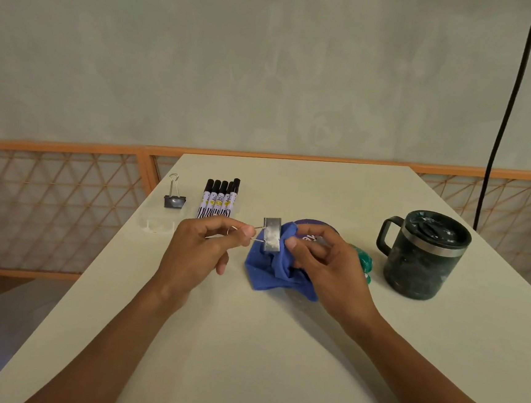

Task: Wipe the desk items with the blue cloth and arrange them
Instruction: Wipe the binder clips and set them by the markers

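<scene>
Head view looking down onto a pale table [244, 360]. Near its middle the left hand [202, 247] pinches the wire handles of a silver binder clip [271, 234] between thumb and fingertips, its grip closed on them, and the clip is held a little above the surface. At three o'clock from the clip, the right hand [326, 261] has its grip closed on a bunched blue cloth [270, 272]. The thumb presses a fold against the clip's body, and the loose end hangs toward six o'clock. At ten o'clock from the hands a second binder clip [174, 198] stands upright, with five black-capped markers [219, 199] lined up side by side at eleven o'clock. A dark, smudged mug [423, 253] sits at three o'clock, well apart. A purple object [312, 223] and something green [363, 261] peek out behind the right hand. The step in hand appears to be wiping this clip. The next move probably calls for turning it to reach the far face, then setting it beside the other clip
</scene>
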